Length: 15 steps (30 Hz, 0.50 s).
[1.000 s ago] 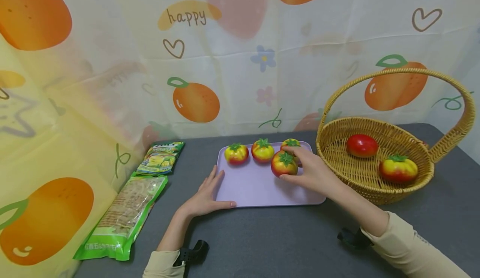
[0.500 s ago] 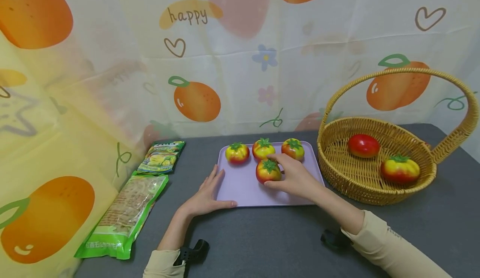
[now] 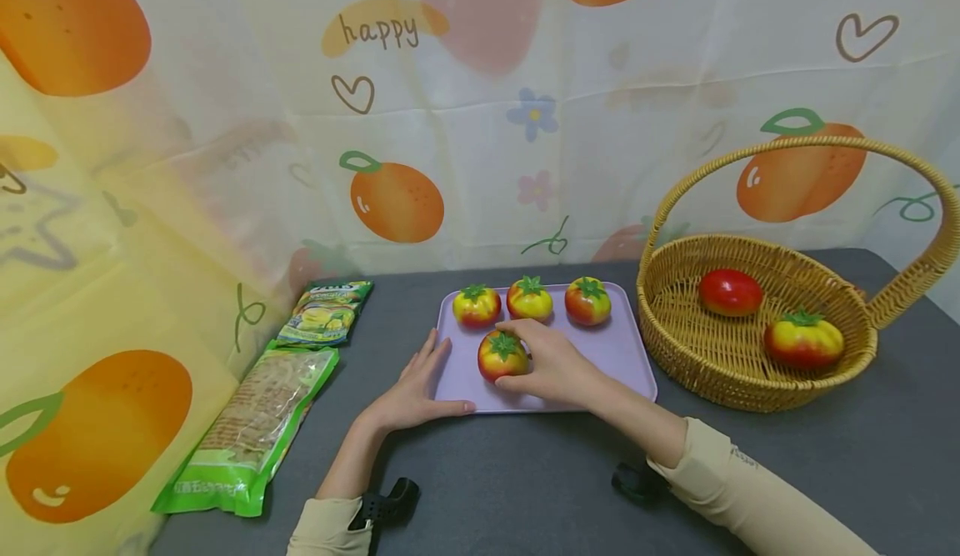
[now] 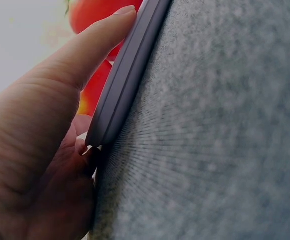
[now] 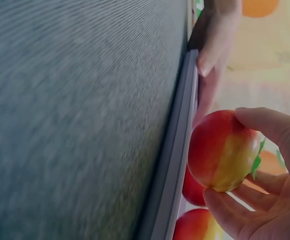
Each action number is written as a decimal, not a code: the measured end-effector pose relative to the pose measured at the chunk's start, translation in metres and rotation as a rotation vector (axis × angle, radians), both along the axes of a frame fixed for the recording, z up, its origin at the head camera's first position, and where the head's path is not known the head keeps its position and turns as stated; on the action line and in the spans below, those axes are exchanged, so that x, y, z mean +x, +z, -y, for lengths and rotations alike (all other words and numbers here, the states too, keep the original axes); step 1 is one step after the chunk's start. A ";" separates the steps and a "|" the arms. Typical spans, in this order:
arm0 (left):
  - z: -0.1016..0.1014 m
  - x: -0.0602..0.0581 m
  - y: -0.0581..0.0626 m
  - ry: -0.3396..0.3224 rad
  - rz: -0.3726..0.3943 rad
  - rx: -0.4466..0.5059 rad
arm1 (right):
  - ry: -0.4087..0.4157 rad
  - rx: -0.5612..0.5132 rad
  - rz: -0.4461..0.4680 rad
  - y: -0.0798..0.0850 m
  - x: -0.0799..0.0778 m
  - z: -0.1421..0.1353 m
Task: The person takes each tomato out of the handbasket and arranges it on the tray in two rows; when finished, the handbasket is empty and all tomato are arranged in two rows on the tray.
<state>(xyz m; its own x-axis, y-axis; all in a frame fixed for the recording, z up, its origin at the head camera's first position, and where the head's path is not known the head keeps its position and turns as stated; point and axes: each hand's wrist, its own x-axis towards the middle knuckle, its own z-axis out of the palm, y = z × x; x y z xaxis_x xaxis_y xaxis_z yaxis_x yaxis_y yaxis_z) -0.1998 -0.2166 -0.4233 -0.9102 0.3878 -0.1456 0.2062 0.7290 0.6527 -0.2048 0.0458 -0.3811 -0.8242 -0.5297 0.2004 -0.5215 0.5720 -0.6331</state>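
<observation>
The red-and-yellow fruit (image 3: 498, 358) and the right hand (image 3: 557, 364) have moved left across the lilac tray (image 3: 618, 352) since half a second ago.
The right hand's grip is clamped on the fruit, thumb and fingertips at its sides, green leaves up, over the tray's near left part, in front of a row of three similar fruits (image 3: 529, 300); whether it touches the tray, I cannot tell. The left hand (image 3: 411, 392) has its grip apart, touching the tray's near left corner. Right of the tray, a wicker basket (image 3: 750, 391) stands on the tabletop (image 3: 510, 481).
</observation>
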 end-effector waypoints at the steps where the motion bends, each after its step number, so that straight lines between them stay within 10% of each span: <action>1: 0.000 0.000 0.000 0.000 0.000 0.000 | 0.005 0.001 0.006 0.000 0.000 0.002; 15: 0.002 0.000 0.000 -0.023 -0.003 0.027 | 0.068 0.008 0.037 -0.004 0.001 0.021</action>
<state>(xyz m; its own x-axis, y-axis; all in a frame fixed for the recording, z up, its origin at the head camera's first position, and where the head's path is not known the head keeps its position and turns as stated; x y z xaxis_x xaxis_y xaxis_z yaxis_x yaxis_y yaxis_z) -0.1998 -0.2189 -0.4232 -0.9014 0.4125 -0.1317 0.2250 0.7060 0.6715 -0.2040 0.0249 -0.3847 -0.7929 -0.5863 0.1661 -0.5358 0.5409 -0.6484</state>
